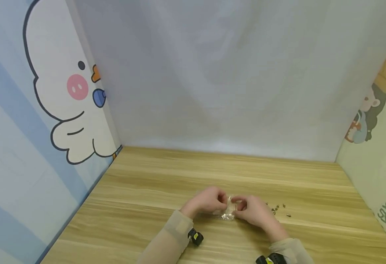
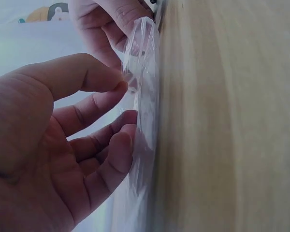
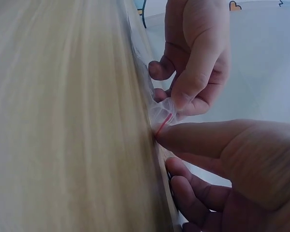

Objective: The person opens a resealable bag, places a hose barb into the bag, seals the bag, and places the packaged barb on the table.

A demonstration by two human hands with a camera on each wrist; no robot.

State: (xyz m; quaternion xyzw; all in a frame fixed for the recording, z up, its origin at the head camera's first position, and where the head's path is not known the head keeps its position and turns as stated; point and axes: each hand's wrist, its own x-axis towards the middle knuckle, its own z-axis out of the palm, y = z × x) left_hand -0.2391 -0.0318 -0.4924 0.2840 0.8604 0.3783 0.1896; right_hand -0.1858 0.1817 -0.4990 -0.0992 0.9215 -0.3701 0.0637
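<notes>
A small clear plastic zip bag (image 1: 227, 212) lies low over the wooden table between both hands. My left hand (image 1: 210, 200) pinches its upper edge between thumb and index finger, the other fingers curled beside the film. From the right, my right hand (image 1: 253, 211) pinches the bag's edge, where a red zip line (image 3: 163, 124) shows in the right wrist view. Seen from the left wrist, the crinkled film (image 2: 147, 92) stretches along the tabletop past the left fingertips. The bag's contents cannot be made out.
Several small brassy metal pieces (image 1: 288, 215) lie scattered on the wooden table (image 1: 146, 176) just right of the right hand. A pale curtain (image 1: 219, 91) hangs behind the table. Printed cloth walls stand at the left (image 1: 57, 139) and right (image 1: 378, 165).
</notes>
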